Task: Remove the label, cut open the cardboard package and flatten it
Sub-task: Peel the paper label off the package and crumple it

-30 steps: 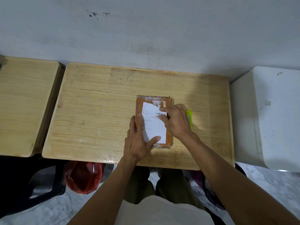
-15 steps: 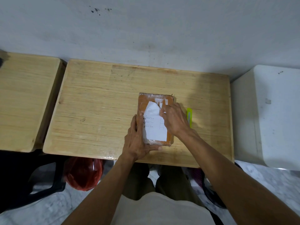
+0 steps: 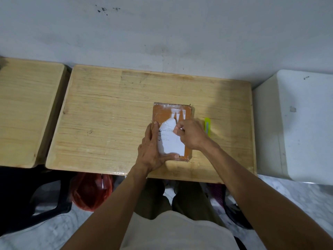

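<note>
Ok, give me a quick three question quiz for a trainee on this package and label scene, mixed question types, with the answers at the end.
1. True or false: the white label is already completely off the cardboard package.
2. Multiple choice: where does the yellow-green cutter lie? A) in the right hand, B) on the wooden table to the right of the package, C) on the floor.
3. Fill in: the left hand lies flat, steadying the package's ____ edge, while the right hand pinches the label.

Key: 1 false, most of it is on the package, with torn scraps near the far end. 2 B. 3 left.
</note>
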The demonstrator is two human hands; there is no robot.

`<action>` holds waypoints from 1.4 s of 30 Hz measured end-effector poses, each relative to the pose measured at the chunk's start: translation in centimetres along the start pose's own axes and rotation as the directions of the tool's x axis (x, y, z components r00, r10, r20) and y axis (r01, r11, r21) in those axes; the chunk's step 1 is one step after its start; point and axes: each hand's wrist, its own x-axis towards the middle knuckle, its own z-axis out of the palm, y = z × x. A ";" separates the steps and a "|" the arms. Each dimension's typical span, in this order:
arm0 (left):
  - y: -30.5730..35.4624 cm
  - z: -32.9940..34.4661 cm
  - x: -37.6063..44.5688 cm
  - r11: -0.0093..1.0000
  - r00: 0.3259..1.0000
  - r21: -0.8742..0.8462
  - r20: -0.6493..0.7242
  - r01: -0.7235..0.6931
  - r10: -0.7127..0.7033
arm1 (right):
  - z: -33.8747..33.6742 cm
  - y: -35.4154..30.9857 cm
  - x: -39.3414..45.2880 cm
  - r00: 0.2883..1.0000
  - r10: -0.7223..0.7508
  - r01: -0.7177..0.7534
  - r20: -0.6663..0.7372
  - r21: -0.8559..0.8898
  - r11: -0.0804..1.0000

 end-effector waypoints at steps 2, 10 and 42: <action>0.0 0.0 0.0 1.000 1.000 0.014 0.013 0.013 -0.014 | -0.5 0.4 -0.1 0.997 -0.072 0.070 -0.016 -0.114 0.991; 0.3 0.7 -0.5 0.999 1.000 -0.035 -0.013 0.009 -0.010 | -1.0 1.3 -0.6 0.965 -0.257 0.201 -0.053 -0.479 0.855; 0.4 0.9 -0.6 0.995 0.998 -0.093 -0.061 -0.026 0.020 | -3.7 2.0 0.1 0.938 -0.084 0.009 0.336 0.217 0.976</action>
